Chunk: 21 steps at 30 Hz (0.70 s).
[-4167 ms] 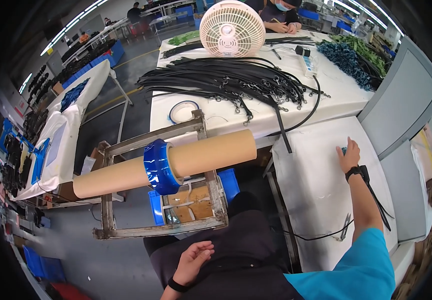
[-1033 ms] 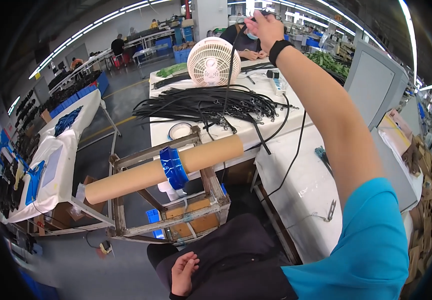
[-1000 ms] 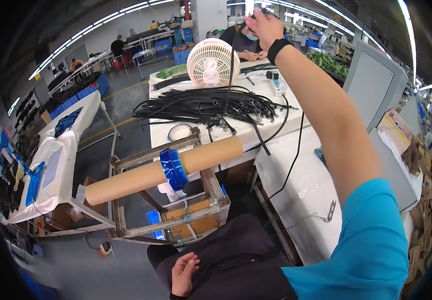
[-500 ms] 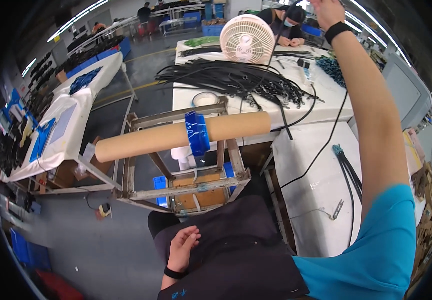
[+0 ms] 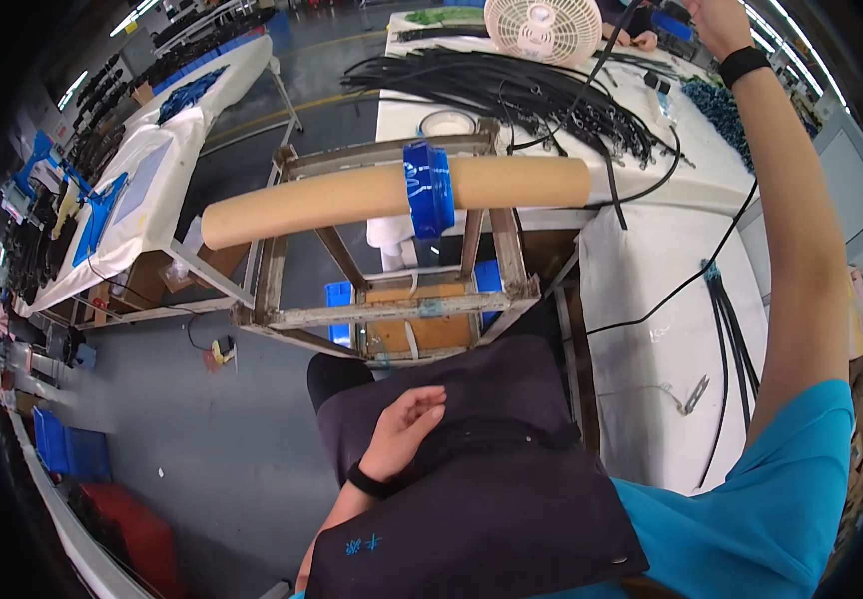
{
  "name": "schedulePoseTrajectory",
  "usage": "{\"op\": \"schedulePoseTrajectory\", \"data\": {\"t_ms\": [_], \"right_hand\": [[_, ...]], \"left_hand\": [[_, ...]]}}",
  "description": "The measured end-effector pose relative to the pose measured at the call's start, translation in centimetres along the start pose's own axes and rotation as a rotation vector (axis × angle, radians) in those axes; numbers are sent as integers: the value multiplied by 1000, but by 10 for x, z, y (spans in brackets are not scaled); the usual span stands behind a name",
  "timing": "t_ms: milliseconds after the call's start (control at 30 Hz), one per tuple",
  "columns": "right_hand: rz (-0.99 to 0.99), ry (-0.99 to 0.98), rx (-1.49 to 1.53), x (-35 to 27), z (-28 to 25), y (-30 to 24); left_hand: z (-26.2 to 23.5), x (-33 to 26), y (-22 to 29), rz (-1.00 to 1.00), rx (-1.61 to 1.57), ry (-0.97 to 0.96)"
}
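Observation:
My left hand hovers over the dark apron on my lap, its fingers loosely bent and the thumb a little apart, with nothing visible in it. Raised high at the upper right is my right hand; its fingers are cut off by the picture's top edge, so its grip is hidden. A black strap runs up toward the top edge left of that hand. Before me a brown cardboard tube lies across a worn metal frame, with a blue shiny band wrapped around its middle.
Many black straps with metal clips, a roll of tape and a white fan are on the far table. A person's hands show behind the fan. Several dark cords lie on the white surface at right. Blue bins stand lower left.
The view has tipped downward, so the table and fan sit higher in it. My left hand has shifted up and right over the apron. My right arm stays raised.

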State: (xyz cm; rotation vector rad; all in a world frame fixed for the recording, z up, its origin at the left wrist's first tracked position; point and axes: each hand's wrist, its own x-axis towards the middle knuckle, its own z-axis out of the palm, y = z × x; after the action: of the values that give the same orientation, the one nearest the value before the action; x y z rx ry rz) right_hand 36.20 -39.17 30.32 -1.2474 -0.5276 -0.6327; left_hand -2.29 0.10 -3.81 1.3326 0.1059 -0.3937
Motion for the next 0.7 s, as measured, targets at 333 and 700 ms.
{"op": "schedulePoseTrajectory", "data": {"t_ms": [333,700], "right_hand": [[-29,-150,-5,-12,0,-20],[-84,-201,24,-11,20,-43]], "left_hand": [[20,83,-6,-5,175,-209],[10,216,-8,289,293,-57]]}}
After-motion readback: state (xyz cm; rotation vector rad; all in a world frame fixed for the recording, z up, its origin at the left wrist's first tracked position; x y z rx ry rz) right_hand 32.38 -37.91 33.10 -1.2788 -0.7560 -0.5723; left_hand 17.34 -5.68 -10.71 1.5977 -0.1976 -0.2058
